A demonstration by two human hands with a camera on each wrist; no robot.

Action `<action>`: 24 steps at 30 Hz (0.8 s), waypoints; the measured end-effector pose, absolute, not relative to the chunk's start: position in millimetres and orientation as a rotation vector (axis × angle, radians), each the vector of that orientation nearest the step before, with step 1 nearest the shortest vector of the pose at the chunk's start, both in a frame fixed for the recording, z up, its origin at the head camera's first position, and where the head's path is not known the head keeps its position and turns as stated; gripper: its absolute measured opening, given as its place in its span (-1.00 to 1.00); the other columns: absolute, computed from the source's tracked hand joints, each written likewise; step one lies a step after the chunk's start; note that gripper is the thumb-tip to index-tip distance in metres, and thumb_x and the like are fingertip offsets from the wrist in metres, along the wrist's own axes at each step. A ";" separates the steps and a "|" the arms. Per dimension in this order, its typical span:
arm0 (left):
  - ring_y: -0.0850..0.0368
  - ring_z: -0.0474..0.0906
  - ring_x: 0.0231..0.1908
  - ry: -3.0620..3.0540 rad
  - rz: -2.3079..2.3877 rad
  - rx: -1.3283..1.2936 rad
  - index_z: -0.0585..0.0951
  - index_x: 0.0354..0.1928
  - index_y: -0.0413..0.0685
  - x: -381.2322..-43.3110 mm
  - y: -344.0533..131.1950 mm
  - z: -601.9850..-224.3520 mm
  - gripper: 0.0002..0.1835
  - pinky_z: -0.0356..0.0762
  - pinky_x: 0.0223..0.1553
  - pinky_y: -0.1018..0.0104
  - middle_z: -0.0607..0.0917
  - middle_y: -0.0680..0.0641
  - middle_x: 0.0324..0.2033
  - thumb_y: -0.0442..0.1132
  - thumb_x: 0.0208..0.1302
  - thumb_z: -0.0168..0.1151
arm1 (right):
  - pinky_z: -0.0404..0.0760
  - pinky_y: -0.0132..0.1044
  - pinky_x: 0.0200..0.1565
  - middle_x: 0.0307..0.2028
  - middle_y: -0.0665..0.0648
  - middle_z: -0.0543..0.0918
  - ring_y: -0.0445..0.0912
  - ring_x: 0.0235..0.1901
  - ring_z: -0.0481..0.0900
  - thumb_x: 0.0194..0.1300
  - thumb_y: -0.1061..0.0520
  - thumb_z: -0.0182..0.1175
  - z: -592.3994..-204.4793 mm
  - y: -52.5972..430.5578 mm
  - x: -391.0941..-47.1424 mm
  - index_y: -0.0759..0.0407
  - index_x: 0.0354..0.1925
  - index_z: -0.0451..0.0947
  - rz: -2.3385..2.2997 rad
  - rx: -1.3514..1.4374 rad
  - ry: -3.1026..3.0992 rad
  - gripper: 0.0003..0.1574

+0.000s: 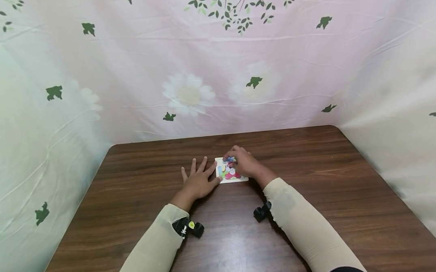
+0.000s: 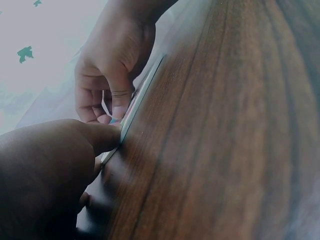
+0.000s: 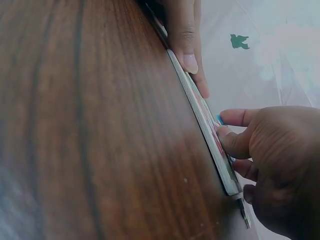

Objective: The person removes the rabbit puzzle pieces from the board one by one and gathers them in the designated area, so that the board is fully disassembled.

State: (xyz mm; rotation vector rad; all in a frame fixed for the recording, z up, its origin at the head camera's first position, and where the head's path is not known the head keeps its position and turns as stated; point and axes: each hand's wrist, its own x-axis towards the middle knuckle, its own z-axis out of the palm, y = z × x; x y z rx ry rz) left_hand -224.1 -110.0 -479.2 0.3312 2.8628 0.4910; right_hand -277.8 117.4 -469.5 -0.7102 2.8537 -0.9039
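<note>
A small flat board [image 1: 225, 180] with a white border and a colourful cartoon picture lies on the table. Its edge [image 3: 200, 120] looks thin and pale in the right wrist view. Spread-fingered, my left hand [image 1: 198, 183] rests at the board's left side, with thumb and forefinger touching that edge. My right hand [image 1: 245, 164] reaches over the upper right part of the board. Its thumb and forefinger pinch a small blue piece [image 3: 219, 119] at the picture's surface. The right hand covers some of the picture.
The brown wood-grain table [image 1: 316, 213] extends around the board on all sides. A pale cloth [image 1: 215, 63] printed with leaves and flowers hangs behind the table and along both sides. Small black cameras [image 1: 197, 230] are strapped to both wrists over cream sleeves.
</note>
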 end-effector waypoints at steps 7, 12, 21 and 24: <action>-0.28 -0.47 0.78 2.862 0.498 0.335 0.12 0.75 0.50 -225.6 -109.7 -479.5 -0.21 -0.55 0.58 -0.63 -0.13 0.04 0.81 0.46 0.61 -0.09 | 0.62 -0.10 0.08 0.02 0.19 0.55 0.03 -0.01 0.56 0.46 0.41 0.33 -469.1 118.5 -279.3 0.14 0.07 0.81 -0.990 -0.796 2.858 -0.67; -0.27 -0.48 0.78 2.862 0.494 0.333 0.12 0.75 0.50 -224.3 -109.7 -478.0 -0.21 -0.57 0.58 -0.62 -0.14 0.03 0.81 0.46 0.61 -0.08 | 0.59 -0.18 -0.01 0.01 0.17 0.57 -0.01 -0.05 0.56 0.47 0.39 0.34 -468.0 119.1 -279.1 0.14 0.13 0.82 -0.999 -0.800 2.856 -0.64; -0.31 -0.43 0.78 2.887 0.513 0.355 0.16 0.75 0.47 -220.0 -109.9 -479.1 -0.22 -0.51 0.58 -0.64 -0.09 0.01 0.80 0.43 0.62 -0.04 | 0.67 -0.10 0.06 0.10 0.17 0.61 0.02 0.02 0.62 0.50 0.33 0.36 -463.5 121.8 -275.2 0.15 0.25 0.77 -0.916 -0.818 2.863 -0.59; -0.32 -0.40 0.78 2.898 0.528 0.364 0.18 0.74 0.47 -219.2 -110.2 -479.0 -0.23 -0.49 0.59 -0.64 -0.06 0.00 0.80 0.42 0.61 -0.02 | 0.70 -0.07 0.11 0.14 0.18 0.62 0.04 0.07 0.65 0.52 0.33 0.34 -462.5 123.0 -273.4 0.16 0.26 0.76 -0.876 -0.843 2.874 -0.59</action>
